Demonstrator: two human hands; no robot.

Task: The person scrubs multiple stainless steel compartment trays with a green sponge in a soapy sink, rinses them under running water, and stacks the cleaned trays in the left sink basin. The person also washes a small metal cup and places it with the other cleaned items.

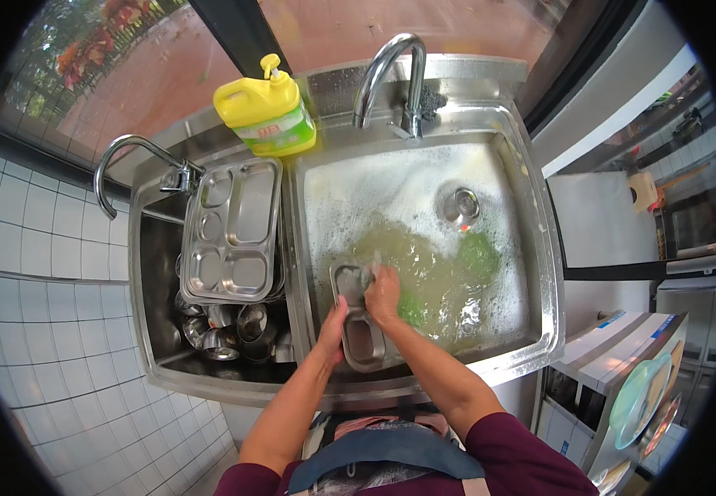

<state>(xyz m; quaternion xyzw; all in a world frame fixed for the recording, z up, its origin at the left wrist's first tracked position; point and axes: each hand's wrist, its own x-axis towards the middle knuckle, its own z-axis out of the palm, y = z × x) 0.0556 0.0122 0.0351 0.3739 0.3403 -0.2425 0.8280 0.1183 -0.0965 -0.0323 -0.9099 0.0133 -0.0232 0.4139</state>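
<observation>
My left hand (332,330) grips the left edge of a stainless steel compartment tray (364,344), which is tilted and partly dipped in the sudsy water of the right basin. On the tray's upper part lies my right hand (383,292), closed around something whitish and blurred, too unclear to name. Foamy, cloudy water (420,266) fills this basin, with green shapes under the surface. A small round metal dish (466,202) sits in the foam at the upper right. In the left basin, a stack of divided steel trays (250,214) rests above several metal bowls (220,345).
A yellow detergent jug with a pump (265,115) stands behind the divider. Curved chrome faucets rise behind the right basin (417,80) and at the left basin (128,141). A dark scouring pad (433,103) lies by the right faucet. A green plastic basin (628,403) is at the lower right.
</observation>
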